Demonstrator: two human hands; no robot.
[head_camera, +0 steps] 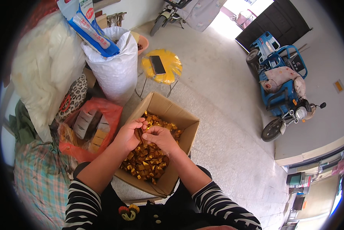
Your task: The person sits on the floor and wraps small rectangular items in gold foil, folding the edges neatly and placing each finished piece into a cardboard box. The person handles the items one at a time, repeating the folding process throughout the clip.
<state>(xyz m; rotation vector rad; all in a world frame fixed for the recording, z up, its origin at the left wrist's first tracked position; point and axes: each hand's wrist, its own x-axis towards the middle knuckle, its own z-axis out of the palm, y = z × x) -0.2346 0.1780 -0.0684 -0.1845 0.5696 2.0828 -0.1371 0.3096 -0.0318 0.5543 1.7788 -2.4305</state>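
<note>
Above an open cardboard box (189, 141), my left hand (130, 133) and my right hand (160, 138) meet around a small piece of folded gold foil paper (143, 140). The fingers of both hands pinch it and partly hide it. Many shiny folded gold foil pieces (144, 164) lie in the box, which stands between my knees. To the left of the box, an open red plastic bag (114, 115) holds grey and gold-coloured stacks (87, 123) and a clear plastic wrap.
A yellow-covered stool (174, 64) with a phone (157, 65) on it stands beyond the box. A full white woven sack (117, 74) stands behind the red bag. Plaid cloth (42, 172) lies at left. A blue three-wheeler (278, 95) is parked by the right wall.
</note>
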